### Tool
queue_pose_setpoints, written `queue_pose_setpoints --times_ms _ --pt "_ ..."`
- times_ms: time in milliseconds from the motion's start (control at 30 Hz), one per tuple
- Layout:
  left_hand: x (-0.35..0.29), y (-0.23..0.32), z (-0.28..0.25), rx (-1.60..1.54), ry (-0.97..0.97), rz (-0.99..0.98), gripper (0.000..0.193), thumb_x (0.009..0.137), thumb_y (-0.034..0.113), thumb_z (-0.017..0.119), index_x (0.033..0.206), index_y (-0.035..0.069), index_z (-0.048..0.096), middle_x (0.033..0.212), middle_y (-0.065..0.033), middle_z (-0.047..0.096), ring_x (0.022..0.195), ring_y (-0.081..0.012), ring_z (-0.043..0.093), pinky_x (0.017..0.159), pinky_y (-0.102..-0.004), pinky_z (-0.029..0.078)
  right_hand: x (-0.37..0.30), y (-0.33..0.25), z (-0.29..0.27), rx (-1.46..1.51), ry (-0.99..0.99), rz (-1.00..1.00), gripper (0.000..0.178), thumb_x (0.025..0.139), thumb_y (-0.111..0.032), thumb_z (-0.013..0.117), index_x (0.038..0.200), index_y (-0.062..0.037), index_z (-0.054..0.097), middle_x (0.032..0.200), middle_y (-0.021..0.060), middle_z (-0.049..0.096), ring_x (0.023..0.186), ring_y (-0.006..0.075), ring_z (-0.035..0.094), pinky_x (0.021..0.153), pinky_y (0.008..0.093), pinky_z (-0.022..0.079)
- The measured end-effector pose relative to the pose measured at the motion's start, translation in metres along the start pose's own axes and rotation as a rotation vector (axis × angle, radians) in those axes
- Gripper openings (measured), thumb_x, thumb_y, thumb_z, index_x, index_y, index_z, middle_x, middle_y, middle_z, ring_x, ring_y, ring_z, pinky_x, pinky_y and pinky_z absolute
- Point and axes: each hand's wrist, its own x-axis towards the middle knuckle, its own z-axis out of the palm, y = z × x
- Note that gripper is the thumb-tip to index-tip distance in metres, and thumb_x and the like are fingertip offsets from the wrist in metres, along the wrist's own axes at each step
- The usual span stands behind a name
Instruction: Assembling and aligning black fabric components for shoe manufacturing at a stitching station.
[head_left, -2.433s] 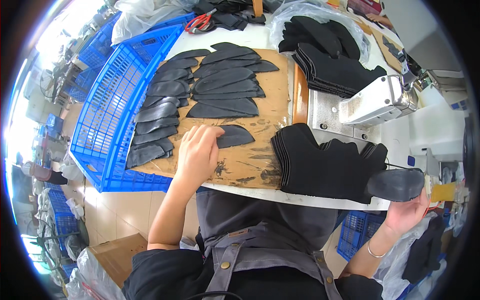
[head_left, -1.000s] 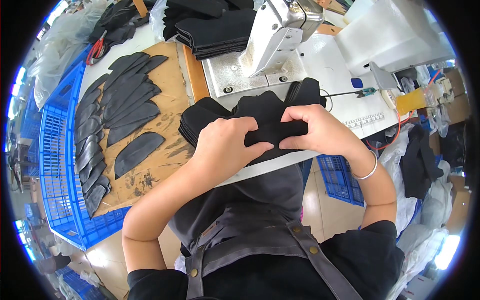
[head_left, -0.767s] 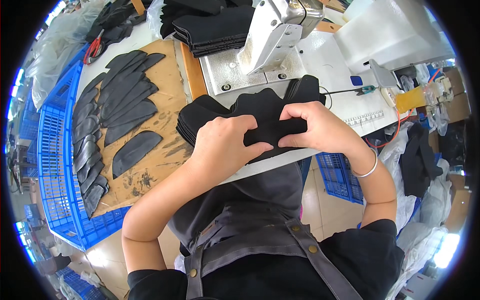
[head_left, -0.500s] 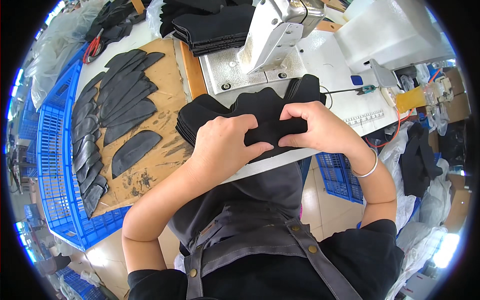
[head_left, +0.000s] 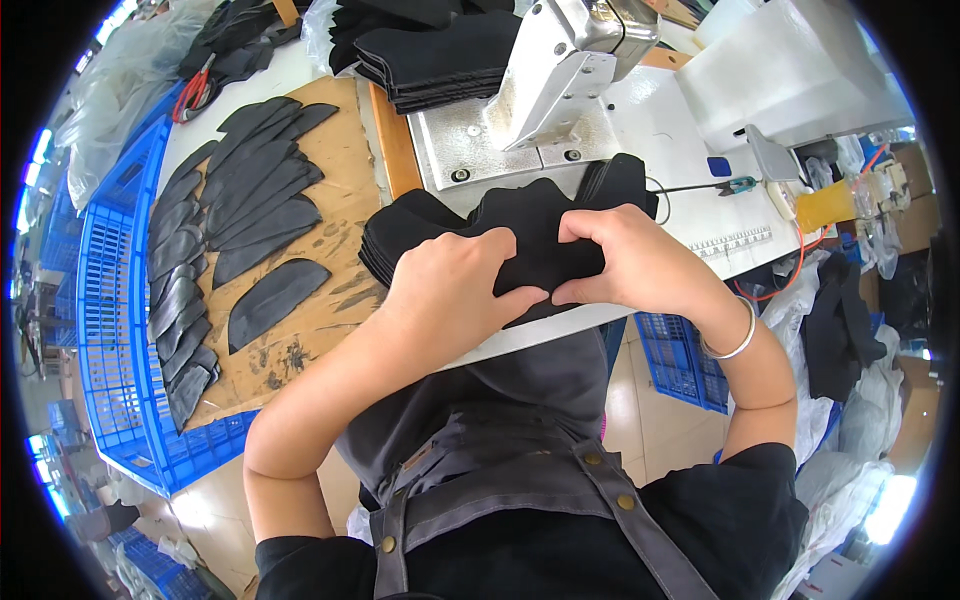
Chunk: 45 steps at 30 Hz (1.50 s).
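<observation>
A stack of black fabric pieces (head_left: 535, 215) with a wavy far edge lies at the front of the white sewing table, just before the machine base. My left hand (head_left: 455, 275) grips the stack's near side, fingers curled on top and thumb pointing inward. From the right, my right hand (head_left: 630, 260) grips it in the same way, the two thumb tips almost meeting. The undersides of the fingers are partly hidden, so how many layers they pinch cannot be made out.
A white sewing machine (head_left: 555, 85) stands beyond the stack. Another black fabric stack (head_left: 440, 60) lies behind it. On the left, dark curved pieces (head_left: 275, 300) cover brown cardboard (head_left: 330, 260) over a blue crate (head_left: 105, 300). Red-handled scissors (head_left: 193, 92) lie at far left.
The table and everything on it sit slightly farther right in the view. Both hands keep nearly the same grip on the black fabric pieces.
</observation>
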Motion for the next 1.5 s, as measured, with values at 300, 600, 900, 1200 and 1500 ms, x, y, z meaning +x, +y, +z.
queue_pose_setpoints --times_ms 300,600,900,1200,1500 --pt "-0.006 -0.012 -0.024 -0.054 -0.158 -0.021 0.031 0.078 0.025 0.073 0.070 0.002 0.055 0.054 -0.0108 0.054 0.051 -0.0265 0.051 0.050 -0.0351 0.038 0.002 0.002 0.001 -0.036 0.033 -0.021 0.042 0.063 -0.017 0.085 0.084 0.0013 0.053 0.065 0.0173 0.050 0.055 0.0284 0.042 0.053 0.0341 0.038" --pt "-0.003 -0.011 -0.029 0.027 -0.255 -0.036 0.029 0.079 0.031 0.071 0.071 0.005 0.060 0.066 -0.0123 0.062 0.071 -0.0321 0.064 0.061 -0.0409 0.049 0.002 -0.001 0.001 -0.038 0.015 0.011 0.041 0.063 -0.016 0.085 0.083 0.0009 0.054 0.064 0.0167 0.054 0.054 0.0275 0.045 0.055 0.0336 0.041" --pt "-0.008 -0.017 -0.021 0.004 -0.134 0.063 0.033 0.079 0.032 0.073 0.069 0.005 0.057 0.056 -0.0096 0.055 0.056 -0.0284 0.058 0.052 -0.0368 0.042 0.003 -0.004 0.000 -0.042 0.000 0.028 0.041 0.063 -0.016 0.085 0.083 0.0013 0.055 0.064 0.0171 0.054 0.054 0.0280 0.046 0.055 0.0337 0.041" --pt "-0.036 0.015 0.037 0.342 0.166 0.402 0.083 0.071 0.038 0.072 0.136 -0.003 0.042 0.142 -0.0181 0.041 0.132 -0.0297 0.039 0.108 -0.0416 0.032 -0.002 0.005 0.007 -0.203 0.151 -0.062 0.038 0.068 -0.025 0.081 0.083 0.0008 0.056 0.071 0.0184 0.060 0.061 0.0354 0.056 0.056 0.0373 0.043" --pt "-0.037 0.008 0.062 0.501 0.102 0.329 0.090 0.073 0.045 0.070 0.143 0.001 0.036 0.151 -0.0147 0.032 0.140 -0.0280 0.031 0.114 -0.0426 0.023 -0.020 0.034 -0.021 0.120 0.015 0.185 0.027 0.082 -0.021 0.075 0.075 -0.0025 0.056 0.060 0.0006 0.054 0.055 0.0080 0.046 0.052 0.0255 0.039"
